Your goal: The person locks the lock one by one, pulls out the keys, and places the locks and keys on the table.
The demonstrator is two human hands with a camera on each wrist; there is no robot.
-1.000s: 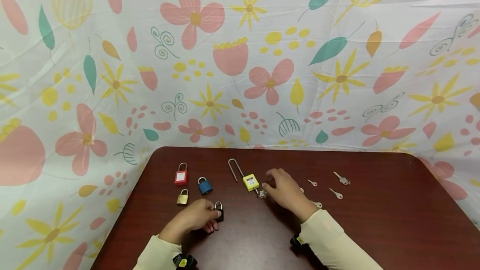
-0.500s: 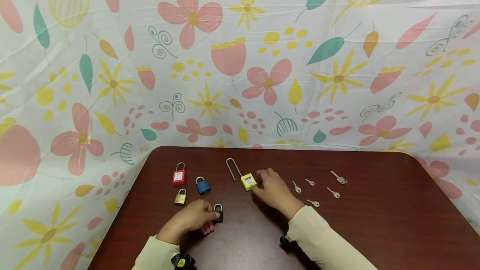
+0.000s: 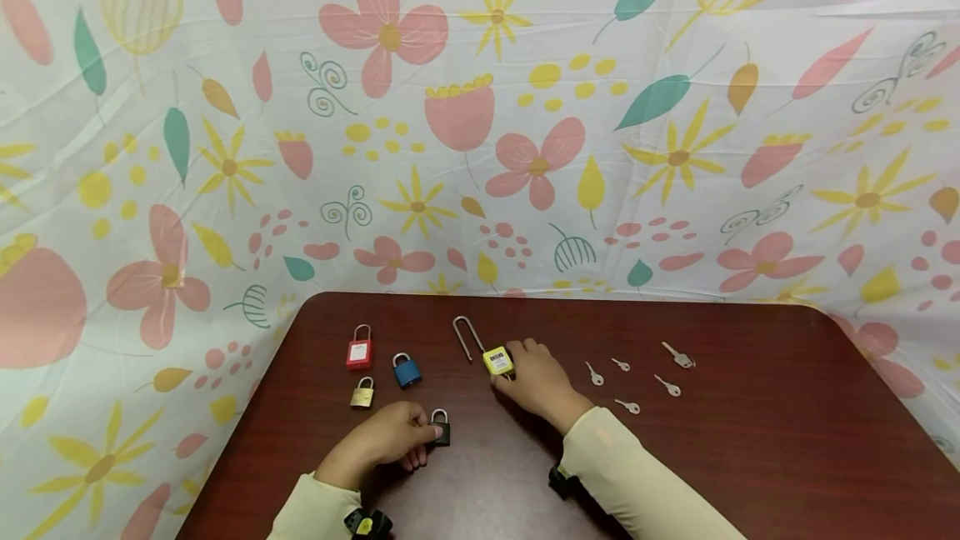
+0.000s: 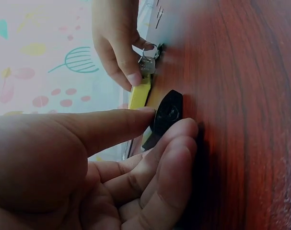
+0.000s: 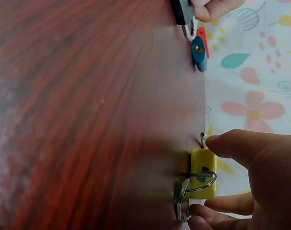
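My left hand [image 3: 392, 433] pinches a small black padlock [image 3: 441, 432] between thumb and fingers, its shackle pointing away from me. In the left wrist view the thumb presses one face of the black padlock [image 4: 168, 112]. At the table's middle lies a yellow padlock [image 3: 497, 360] with a long shackle swung out to the left. My right hand [image 3: 536, 377] holds it by its sides, thumb and fingers on opposite edges in the right wrist view. A key on a ring [image 5: 182, 199] sits in the bottom of the yellow padlock [image 5: 203, 160].
Left of the hands lie a red padlock [image 3: 359, 352], a blue padlock [image 3: 407, 372] and a brass padlock [image 3: 362, 395]. Several loose keys [image 3: 671, 387] are spread to the right of my right hand. A flowered cloth [image 3: 480, 107] hangs behind the dark wooden table [image 3: 787, 440].
My right hand has moved left from beside the key end of the yellow padlock to its body, uncovering loose keys. The left hand keeps hold of the black padlock in about the same place.
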